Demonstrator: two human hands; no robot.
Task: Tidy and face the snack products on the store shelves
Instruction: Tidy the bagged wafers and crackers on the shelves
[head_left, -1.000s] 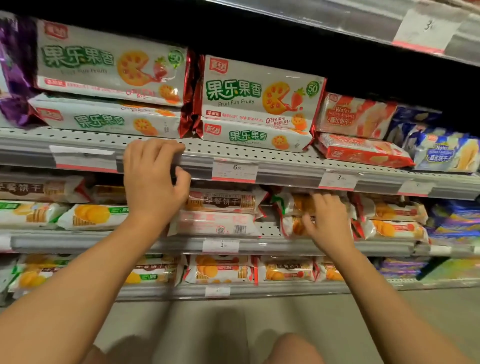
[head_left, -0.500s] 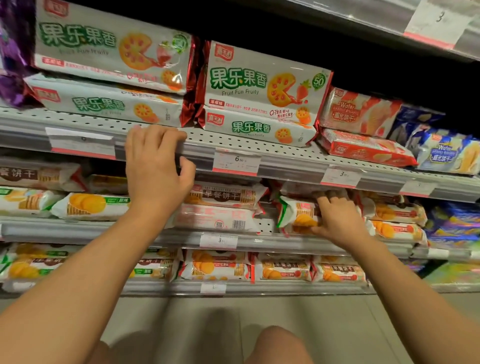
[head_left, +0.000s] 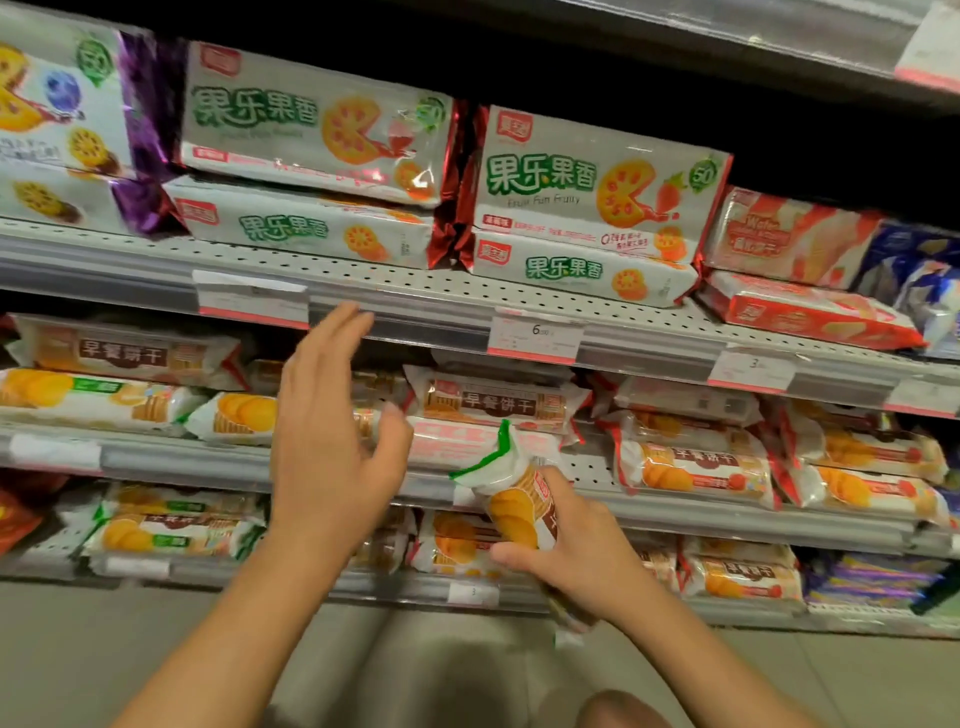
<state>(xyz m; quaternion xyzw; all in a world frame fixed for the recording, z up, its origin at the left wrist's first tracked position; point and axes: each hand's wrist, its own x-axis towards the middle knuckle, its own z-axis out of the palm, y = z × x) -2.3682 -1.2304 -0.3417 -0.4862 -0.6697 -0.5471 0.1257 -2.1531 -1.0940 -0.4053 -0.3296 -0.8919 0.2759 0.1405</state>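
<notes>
Your right hand grips a green-ended biscuit pack upright, just off the middle shelf. Left hand open, fingers spread, holding nothing. Risk: sliding the pack back carelessly could knock the stacked breakfast-biscuit packs askew.

Perforated grey shelf carries stacked fruit biscuit packs; lower shelf carries breakfast biscuit packs
</notes>
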